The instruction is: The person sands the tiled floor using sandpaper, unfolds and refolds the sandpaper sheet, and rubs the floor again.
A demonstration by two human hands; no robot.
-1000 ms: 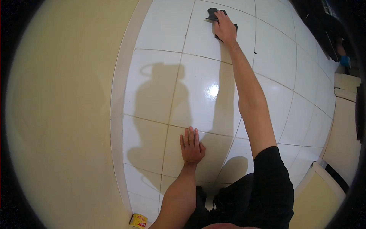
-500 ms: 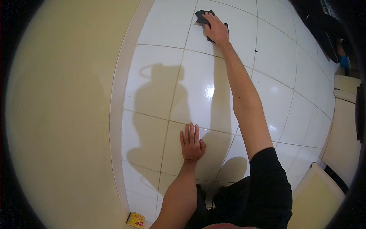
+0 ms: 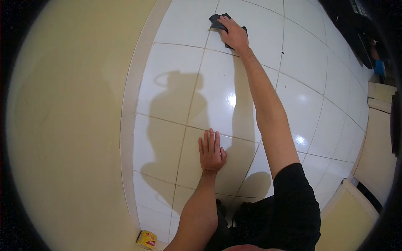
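Observation:
My right hand [image 3: 235, 37] presses down on a dark grey cloth [image 3: 216, 22] on the white tiled floor [image 3: 163, 88], at the far end of my outstretched arm. The cloth is bunched and sticks out past the fingertips and beside the palm; the rest is hidden under the hand. Its left edge reaches a grout line. Nearer my body, my left hand [image 3: 212, 154] lies on the tiles with fingers stretched forward and thumb out to the side, holding nothing.
Along the left runs a yellowish wall [image 3: 75, 125] with a pale skirting strip [image 3: 129, 104]. A yellow can-like container [image 3: 147, 239] stands by its foot. Dark items [image 3: 349, 31] lie at the upper right, above cream furniture [image 3: 379, 142]. A small dark speck [image 3: 282, 52] is on the floor.
My right hand and the cloth have slid a little to the left and toward me over the tiles. The view has shifted slightly; my left hand stays in place on the floor.

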